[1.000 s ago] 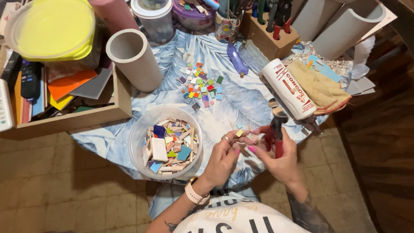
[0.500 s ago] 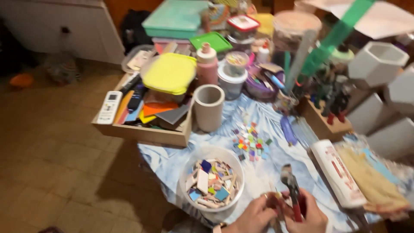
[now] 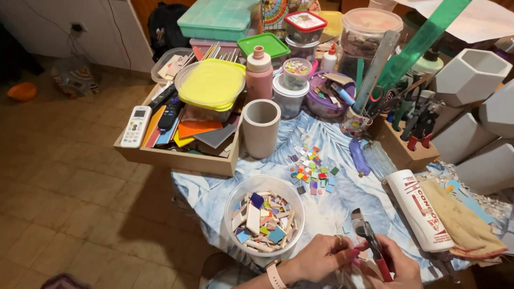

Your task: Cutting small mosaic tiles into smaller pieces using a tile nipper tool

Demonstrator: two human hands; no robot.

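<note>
My right hand (image 3: 396,267) grips red-handled tile nippers (image 3: 369,241) at the bottom edge of the head view, jaws pointing up. My left hand (image 3: 321,259) sits right beside it, fingertips pinched at the nippers' jaws; whether a small tile piece is between them is hidden. A watch is on the left wrist. Just left of the hands stands a clear round tub (image 3: 264,222) full of broken coloured tile pieces. Small coloured mosaic squares (image 3: 313,171) lie loose on the blue-and-white cloth (image 3: 342,203) beyond.
A grey cylinder pot (image 3: 261,128) stands behind the tub. A wooden box (image 3: 176,155) with a yellow-lidded bowl and remote controls sits at left. A white tube (image 3: 420,211) and tan cloth lie right, beside a tool rack (image 3: 407,128), jars and white hexagonal pots.
The camera view has tilted up and away, so my hands dropped to the bottom edge. Both hands stay together on the nippers.
</note>
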